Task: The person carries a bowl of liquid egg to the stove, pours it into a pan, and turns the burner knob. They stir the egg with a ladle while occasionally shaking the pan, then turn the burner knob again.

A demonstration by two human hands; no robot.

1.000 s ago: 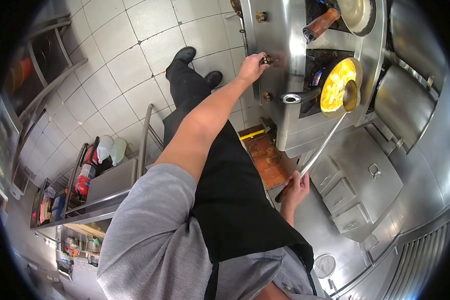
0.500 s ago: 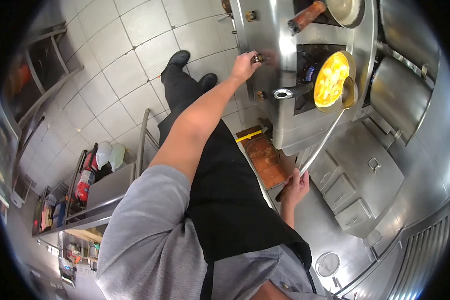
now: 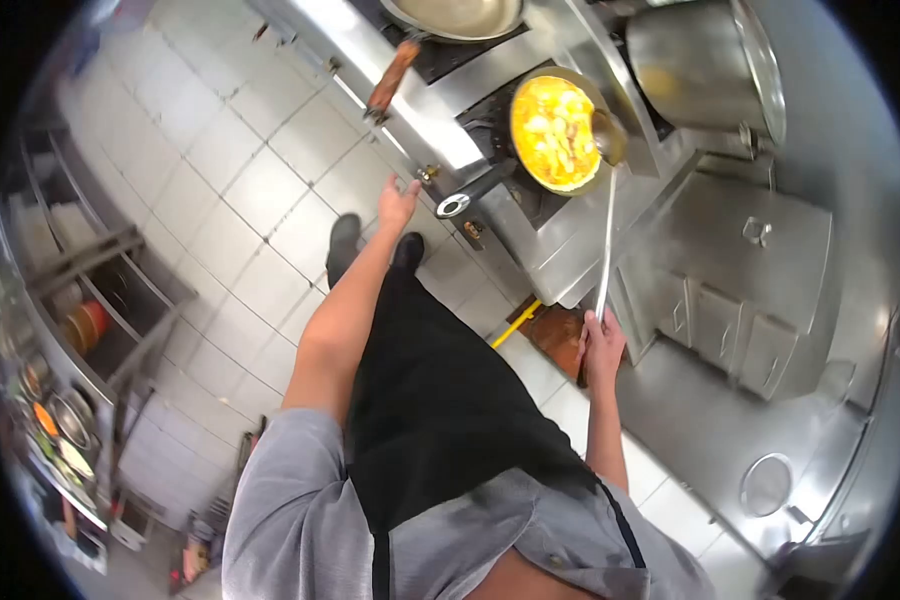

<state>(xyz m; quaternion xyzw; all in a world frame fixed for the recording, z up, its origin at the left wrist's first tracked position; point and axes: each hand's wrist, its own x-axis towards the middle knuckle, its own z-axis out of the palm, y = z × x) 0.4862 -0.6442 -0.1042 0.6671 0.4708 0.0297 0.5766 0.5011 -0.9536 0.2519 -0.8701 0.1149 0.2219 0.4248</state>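
My right hand [image 3: 601, 345] is wrapped round the end of a long-handled ladle [image 3: 608, 235]. The ladle's bowl rests at the far edge of a frying pan [image 3: 592, 92] on the stove burner. A yellow, egg-like food [image 3: 555, 135] with paler lumps covers the pan's bottom. The pan's black handle [image 3: 475, 190] sticks out over the stove's front edge. My left hand [image 3: 398, 203] is just in front of the stove, fingers apart and holding nothing, close to a control knob [image 3: 427, 174].
A second pan [image 3: 455, 18] with a wooden handle [image 3: 394, 78] sits on the neighbouring burner. Behind the stove stands a large metal pot [image 3: 705, 70]. Steel containers with lids [image 3: 755, 232] are at the right, and a metal shelf rack [image 3: 120, 250] stands at the left.
My left hand has let go of the stove knob and drawn back. The view has turned, so the stove appears tilted. My right hand still holds the ladle in the pan.
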